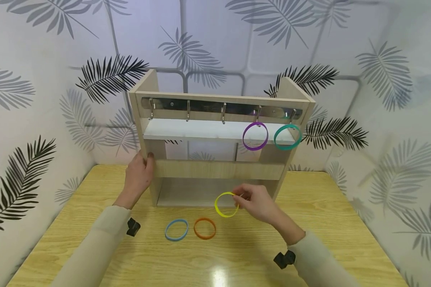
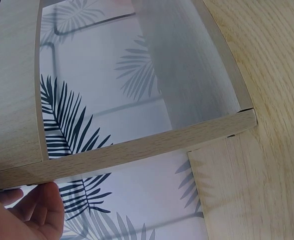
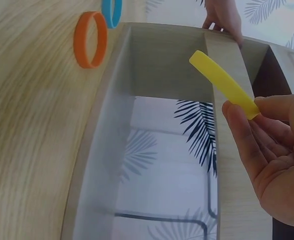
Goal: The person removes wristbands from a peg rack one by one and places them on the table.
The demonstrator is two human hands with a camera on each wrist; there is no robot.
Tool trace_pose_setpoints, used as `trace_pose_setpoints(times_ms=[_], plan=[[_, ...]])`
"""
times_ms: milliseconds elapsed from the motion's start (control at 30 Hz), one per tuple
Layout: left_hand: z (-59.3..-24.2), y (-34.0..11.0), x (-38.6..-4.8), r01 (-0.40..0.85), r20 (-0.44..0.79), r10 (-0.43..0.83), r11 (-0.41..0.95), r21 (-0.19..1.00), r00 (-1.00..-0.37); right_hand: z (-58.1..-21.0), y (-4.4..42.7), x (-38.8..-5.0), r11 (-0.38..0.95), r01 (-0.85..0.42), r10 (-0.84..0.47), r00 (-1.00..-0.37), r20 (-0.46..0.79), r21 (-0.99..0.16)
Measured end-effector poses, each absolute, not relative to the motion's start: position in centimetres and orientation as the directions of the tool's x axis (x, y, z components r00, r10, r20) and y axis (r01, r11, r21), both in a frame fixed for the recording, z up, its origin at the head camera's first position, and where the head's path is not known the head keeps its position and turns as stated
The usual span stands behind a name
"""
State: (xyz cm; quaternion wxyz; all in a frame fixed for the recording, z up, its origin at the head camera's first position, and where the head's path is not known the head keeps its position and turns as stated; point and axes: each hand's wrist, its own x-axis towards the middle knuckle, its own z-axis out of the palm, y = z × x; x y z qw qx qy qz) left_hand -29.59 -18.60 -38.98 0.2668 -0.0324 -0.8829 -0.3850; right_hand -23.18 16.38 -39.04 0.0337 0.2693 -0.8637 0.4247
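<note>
Between thumb and fingertips, my right hand (image 1: 256, 202) pinches a yellow silicone wristband (image 3: 224, 82), held in front of the shelf's lower compartment. My left hand (image 1: 139, 174) grips the left side panel (image 2: 122, 148) of a small pale wooden shelf (image 1: 219, 169), thumb at the front edge. A metal hook rail (image 1: 208, 106) runs along the shelf's top front. From its two rightmost hooks hang a purple wristband (image 1: 243, 137) and a teal wristband (image 1: 288, 148). The three hooks to the left hold nothing. A blue wristband (image 1: 176, 239) and an orange wristband (image 1: 205, 238) lie on the table.
The shelf stands upright toward the back of the wooden table (image 1: 158, 265). Behind and beside it are walls (image 1: 208, 36) with a leaf pattern. Both wrists carry small black devices; one black device (image 1: 284, 259) shows at the right sleeve.
</note>
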Motion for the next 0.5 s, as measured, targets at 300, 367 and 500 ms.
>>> trace_pose_setpoints(times_ms=[300,367,500], plan=[[-38.9,-18.6,-29.6,0.257,0.497,-0.153,0.707,0.659,-0.854,-41.0,16.8,-23.3,0.514,-0.484,-0.452,-0.854,0.257,-0.708],[-38.9,-18.6,-29.6,0.254,0.493,-0.153,0.706,0.661,-0.857,-41.4,16.9,-23.3,0.510,-0.483,-0.457,-0.853,0.251,-0.711],[-38.9,-18.6,-29.6,0.251,0.485,-0.151,0.704,0.664,-0.861,-41.9,17.0,-23.2,0.518,-0.482,-0.466,-0.852,0.240,-0.706]])
